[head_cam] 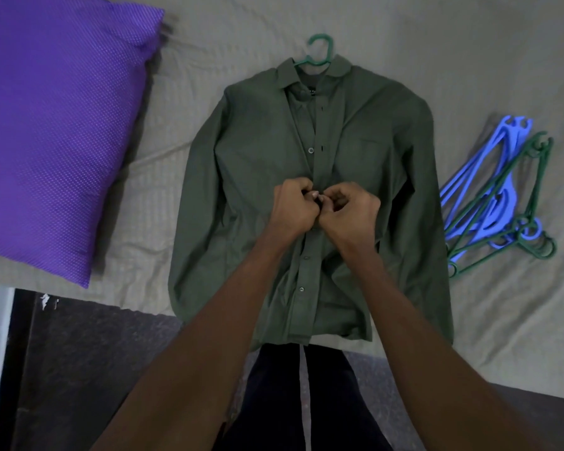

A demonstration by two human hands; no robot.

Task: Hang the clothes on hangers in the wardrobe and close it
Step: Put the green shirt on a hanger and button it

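A dark green long-sleeved shirt point(248, 164) lies flat on the bed, front side up, collar away from me. A green hanger point(321, 50) sits inside it, its hook sticking out above the collar. My left hand point(293, 208) and my right hand point(350, 211) meet at the middle of the shirt's front placket. Both hands pinch the placket fabric between curled fingers and thumbs, at about the height of a middle button. Buttons above and below my hands show on the placket.
A heap of blue and green hangers point(502, 203) lies on the bed sheet point(469, 60) to the right of the shirt. A purple pillow point(56, 125) fills the left. The bed's near edge and dark floor point(95, 353) are below, with my legs.
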